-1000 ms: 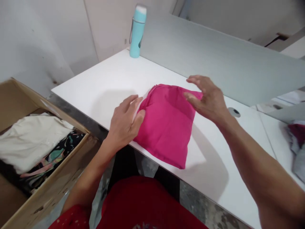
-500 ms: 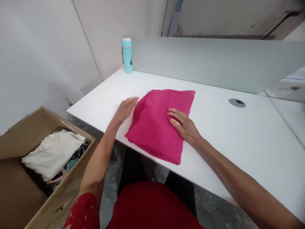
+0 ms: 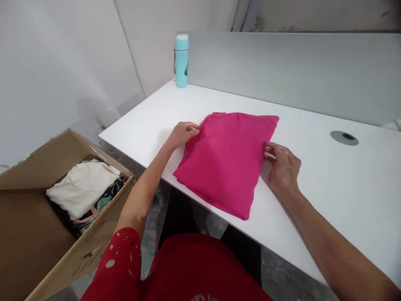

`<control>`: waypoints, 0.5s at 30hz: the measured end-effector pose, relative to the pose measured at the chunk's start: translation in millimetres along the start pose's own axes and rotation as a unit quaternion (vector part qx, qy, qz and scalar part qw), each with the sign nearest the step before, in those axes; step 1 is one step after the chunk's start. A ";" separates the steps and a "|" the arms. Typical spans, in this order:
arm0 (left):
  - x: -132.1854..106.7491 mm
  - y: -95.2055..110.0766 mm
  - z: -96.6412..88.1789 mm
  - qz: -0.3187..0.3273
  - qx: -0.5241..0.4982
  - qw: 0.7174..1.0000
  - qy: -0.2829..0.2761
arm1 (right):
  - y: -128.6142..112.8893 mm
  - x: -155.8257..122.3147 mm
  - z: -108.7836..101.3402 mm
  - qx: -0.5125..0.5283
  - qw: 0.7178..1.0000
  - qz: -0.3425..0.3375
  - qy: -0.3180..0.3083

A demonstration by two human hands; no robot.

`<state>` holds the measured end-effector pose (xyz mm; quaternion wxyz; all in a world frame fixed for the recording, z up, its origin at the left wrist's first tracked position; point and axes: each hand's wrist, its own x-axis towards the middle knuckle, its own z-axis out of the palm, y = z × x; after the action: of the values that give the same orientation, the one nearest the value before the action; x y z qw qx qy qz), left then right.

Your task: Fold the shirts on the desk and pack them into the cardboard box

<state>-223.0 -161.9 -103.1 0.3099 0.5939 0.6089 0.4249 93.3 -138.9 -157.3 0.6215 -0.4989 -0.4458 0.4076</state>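
Note:
A folded bright pink cloth (image 3: pixel 227 159) lies on the white table (image 3: pixel 328 188), near its front edge. My left hand (image 3: pixel 182 133) rests at the cloth's left edge with its fingers curled onto the fabric. At the right edge my right hand (image 3: pixel 282 167) has its fingers bent and pinching the cloth's side. Both hands touch the cloth from opposite sides.
A teal bottle (image 3: pixel 181 60) stands at the table's back left by a grey partition (image 3: pixel 297 71). A round grey cable port (image 3: pixel 343 137) sits in the tabletop at the right. An open cardboard box (image 3: pixel 37 225) with folded clothes (image 3: pixel 83 188) stands on the floor at the left.
My right hand slid off the top of the pink cloth to its right edge. My left hand closed onto the left edge. The view shifted a little.

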 end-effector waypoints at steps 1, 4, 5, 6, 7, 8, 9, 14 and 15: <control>1.8 -2.2 -0.7 0.002 0.004 1.000 0.002 | -2.4 -1.1 1.3 0.000 1.000 0.000 0.005; 4.9 -10.0 -3.6 0.003 0.008 1.000 0.002 | -8.5 -4.0 4.6 -0.018 1.000 -0.002 0.012; 5.4 -12.4 -3.7 0.005 0.003 1.000 -0.003 | -9.6 -4.5 5.3 -0.025 1.000 -0.003 0.013; 5.8 -14.5 -3.1 0.009 -0.003 1.000 -0.011 | -10.1 -4.7 5.8 -0.031 0.999 -0.005 0.014; 6.3 -16.2 -1.6 0.016 -0.007 1.000 -0.017 | -10.2 -4.6 6.0 -0.033 0.999 -0.006 0.015; 6.8 -17.3 0.6 0.023 -0.007 0.999 -0.021 | -10.0 -4.4 5.9 -0.035 0.999 -0.007 0.017; 7.5 -18.0 3.4 0.030 -0.002 0.999 -0.020 | -9.6 -4.1 5.7 -0.035 0.999 -0.008 0.019; 6.8 -12.8 16.5 0.063 0.045 0.996 -0.037 | -5.8 -2.4 2.7 -0.057 0.998 -0.007 0.022; 4.8 -9.8 16.7 0.071 0.040 0.995 -0.054 | -4.3 -2.1 1.9 -0.065 0.998 -0.007 0.022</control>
<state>-213.2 -154.0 -118.6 0.2869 0.6699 0.5640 0.3882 91.1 -141.1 -153.2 0.6004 -0.5437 -0.4612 0.3622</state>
